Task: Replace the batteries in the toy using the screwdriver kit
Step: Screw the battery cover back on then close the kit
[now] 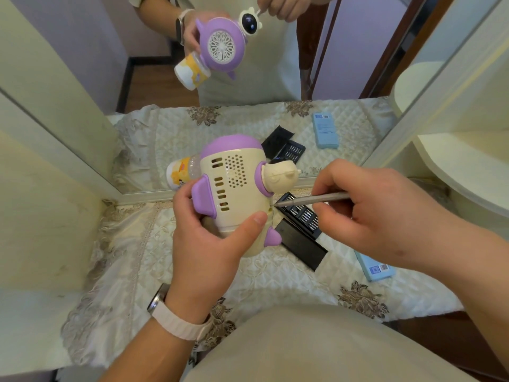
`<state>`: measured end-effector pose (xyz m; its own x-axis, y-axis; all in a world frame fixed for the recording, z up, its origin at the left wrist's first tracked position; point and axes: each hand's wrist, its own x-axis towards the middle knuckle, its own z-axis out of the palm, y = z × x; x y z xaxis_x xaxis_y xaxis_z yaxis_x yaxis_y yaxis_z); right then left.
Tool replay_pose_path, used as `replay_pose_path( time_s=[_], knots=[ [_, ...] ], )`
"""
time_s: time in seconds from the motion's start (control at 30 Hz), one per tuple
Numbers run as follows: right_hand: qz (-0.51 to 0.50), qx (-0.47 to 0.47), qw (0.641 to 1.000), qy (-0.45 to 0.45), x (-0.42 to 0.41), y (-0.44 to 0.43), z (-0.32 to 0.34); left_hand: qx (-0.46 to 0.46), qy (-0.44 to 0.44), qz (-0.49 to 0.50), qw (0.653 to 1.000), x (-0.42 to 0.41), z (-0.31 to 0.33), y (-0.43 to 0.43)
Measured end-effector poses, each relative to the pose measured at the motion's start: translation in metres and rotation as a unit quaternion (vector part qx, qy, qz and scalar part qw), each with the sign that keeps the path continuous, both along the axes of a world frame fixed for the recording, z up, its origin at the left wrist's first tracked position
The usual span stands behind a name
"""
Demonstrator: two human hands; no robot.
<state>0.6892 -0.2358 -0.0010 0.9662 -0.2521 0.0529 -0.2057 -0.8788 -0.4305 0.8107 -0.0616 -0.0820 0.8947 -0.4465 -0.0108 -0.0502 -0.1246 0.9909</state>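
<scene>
A cream and purple toy (pixel 237 183) with vent slots and a small bottle at its left end is held above the table. My left hand (pixel 209 241) grips it from below, thumb pressed on its lower body. My right hand (pixel 380 213) pinches a slim grey screwdriver (pixel 311 200), whose tip touches the toy's right side just above my thumb. The black screwdriver kit tray (pixel 303 216) with several bits lies open on the table behind the toy, its black lid (pixel 303 248) beside it.
A quilted cream cloth (pixel 132 257) covers the table. A light blue box (pixel 376 268) lies at the right under my wrist. A mirror (pixel 248 64) stands at the back and reflects the toy, the hands and the kit. Cream shelves (pixel 454 166) curve in at the right.
</scene>
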Motion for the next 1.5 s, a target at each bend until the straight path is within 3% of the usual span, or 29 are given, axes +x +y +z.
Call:
replay_pose_path(
  time_s=[0.13,0.5,0.7,0.93,1.5],
  knots=[
    [0.003,-0.038,0.999,-0.003,0.0008,-0.001,-0.0022,-0.004,0.004,0.0,1.0,0.0,-0.0006,0.0011],
    [-0.01,0.011,1.0,-0.003,-0.0002,0.0009,0.0013,-0.01,-0.002,-0.005,1.0,-0.0005,0.0006,-0.0016],
    [-0.003,-0.049,0.999,-0.013,0.0004,-0.0016,-0.0002,-0.014,0.002,-0.004,1.0,-0.0007,0.0008,-0.0023],
    [0.004,0.012,1.0,-0.005,-0.0014,0.0002,0.0027,-0.019,0.005,-0.008,1.0,-0.0013,0.0014,-0.0047],
    [0.002,0.016,1.0,0.024,-0.0019,-0.0013,0.0053,-0.022,0.025,-0.012,0.999,-0.0037,-0.0013,-0.0036]
  ],
)
